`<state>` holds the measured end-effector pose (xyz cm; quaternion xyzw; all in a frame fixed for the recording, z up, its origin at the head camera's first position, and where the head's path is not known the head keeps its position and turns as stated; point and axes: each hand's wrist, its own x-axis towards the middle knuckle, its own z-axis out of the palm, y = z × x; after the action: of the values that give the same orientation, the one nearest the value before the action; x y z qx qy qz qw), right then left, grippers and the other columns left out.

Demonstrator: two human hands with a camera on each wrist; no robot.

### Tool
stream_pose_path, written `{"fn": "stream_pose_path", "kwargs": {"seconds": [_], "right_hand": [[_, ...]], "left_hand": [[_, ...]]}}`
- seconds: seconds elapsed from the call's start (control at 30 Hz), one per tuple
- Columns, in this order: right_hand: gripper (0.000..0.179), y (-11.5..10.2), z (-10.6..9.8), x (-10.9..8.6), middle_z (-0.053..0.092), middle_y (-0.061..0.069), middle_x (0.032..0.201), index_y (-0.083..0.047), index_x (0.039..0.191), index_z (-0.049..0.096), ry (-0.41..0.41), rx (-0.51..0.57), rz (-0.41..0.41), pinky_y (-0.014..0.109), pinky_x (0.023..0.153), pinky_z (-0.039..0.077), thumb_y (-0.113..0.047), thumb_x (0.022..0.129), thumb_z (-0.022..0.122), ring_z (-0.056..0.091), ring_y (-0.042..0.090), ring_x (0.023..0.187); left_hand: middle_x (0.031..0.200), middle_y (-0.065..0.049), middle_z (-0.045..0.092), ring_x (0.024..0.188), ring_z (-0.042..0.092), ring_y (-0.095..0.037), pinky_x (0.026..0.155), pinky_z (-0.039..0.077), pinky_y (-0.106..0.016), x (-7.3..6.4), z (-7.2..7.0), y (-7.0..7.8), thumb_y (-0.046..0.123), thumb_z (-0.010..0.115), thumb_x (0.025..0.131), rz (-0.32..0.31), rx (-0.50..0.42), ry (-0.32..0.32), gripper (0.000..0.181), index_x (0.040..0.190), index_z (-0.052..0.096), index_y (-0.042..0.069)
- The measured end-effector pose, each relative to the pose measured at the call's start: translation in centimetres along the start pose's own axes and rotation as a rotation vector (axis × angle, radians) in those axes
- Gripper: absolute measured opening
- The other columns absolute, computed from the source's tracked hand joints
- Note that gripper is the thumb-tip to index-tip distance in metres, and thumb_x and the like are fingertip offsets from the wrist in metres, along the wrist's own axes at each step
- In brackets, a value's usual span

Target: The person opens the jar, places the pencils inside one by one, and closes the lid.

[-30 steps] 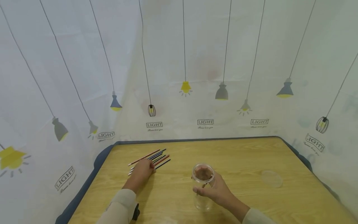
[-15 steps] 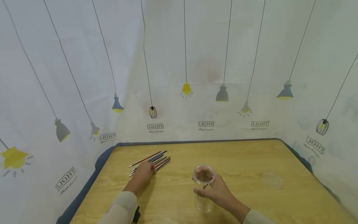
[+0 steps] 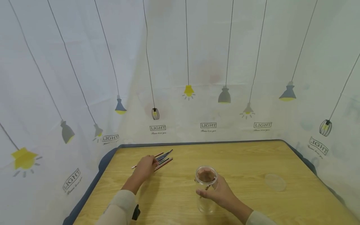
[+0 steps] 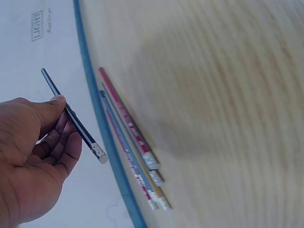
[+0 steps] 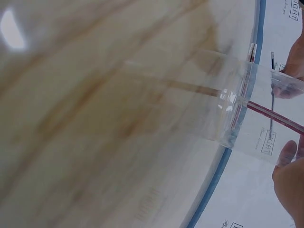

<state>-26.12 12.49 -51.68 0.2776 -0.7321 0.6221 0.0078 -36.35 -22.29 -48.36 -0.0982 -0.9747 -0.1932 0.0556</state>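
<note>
My left hand (image 3: 144, 168) pinches a dark pencil (image 4: 84, 133) between thumb and fingers, its silver-banded eraser end free. In the left wrist view the pencil is raised off the table. Beside and below that hand lie several pencils (image 3: 164, 163), red, blue and yellowish, side by side. My right hand (image 3: 222, 192) is wrapped round a clear, upright plastic jar (image 3: 206, 204) with an uncovered mouth. A red pencil (image 5: 273, 114) stands aslant inside the jar, seen through its wall in the right wrist view.
A clear round disc, like a lid (image 3: 275, 182), lies flat on the wood-grain table (image 3: 242, 156) to the right. Blue edging (image 3: 202, 143) runs along the table's back, where a white curtain printed with lamps (image 3: 180, 62) hangs.
My left hand has lifted slightly from the pencils, with a dark pencil now in its fingers. My right hand and the jar have hardly moved; the view has shifted a little.
</note>
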Motion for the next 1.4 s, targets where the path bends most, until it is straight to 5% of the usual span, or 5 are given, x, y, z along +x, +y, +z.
{"fn": "stream_pose_path", "kwargs": {"seconds": [0.53, 1.4], "right_hand": [[0.062, 0.2, -0.1, -0.1, 0.067, 0.014, 0.147, -0.007, 0.15, 0.057, -0.015, -0.001, -0.016, 0.022, 0.112, 0.05, -0.013, 0.096, 0.086, 0.064, 0.009, 0.132], [0.056, -0.1, -0.1, -0.1, 0.069, 0.013, 0.141, -0.01, 0.146, 0.06, -0.016, 0.014, -0.007, 0.029, 0.108, 0.054, -0.013, 0.097, 0.085, 0.067, 0.013, 0.126]], "left_hand": [[0.107, -0.001, 0.074, 0.094, 0.068, -0.013, 0.085, 0.061, -0.038, -0.6, -4.2, 4.9, 0.021, 0.069, 0.111, 0.126, -0.188, 0.118, 0.012, 0.116, 0.075, 0.012], [0.118, 0.002, 0.077, 0.108, 0.071, -0.011, 0.1, 0.059, -0.04, -3.1, -7.7, 11.7, 0.037, 0.068, 0.111, 0.228, -0.559, 0.119, 0.025, 0.13, 0.074, 0.021]]}}
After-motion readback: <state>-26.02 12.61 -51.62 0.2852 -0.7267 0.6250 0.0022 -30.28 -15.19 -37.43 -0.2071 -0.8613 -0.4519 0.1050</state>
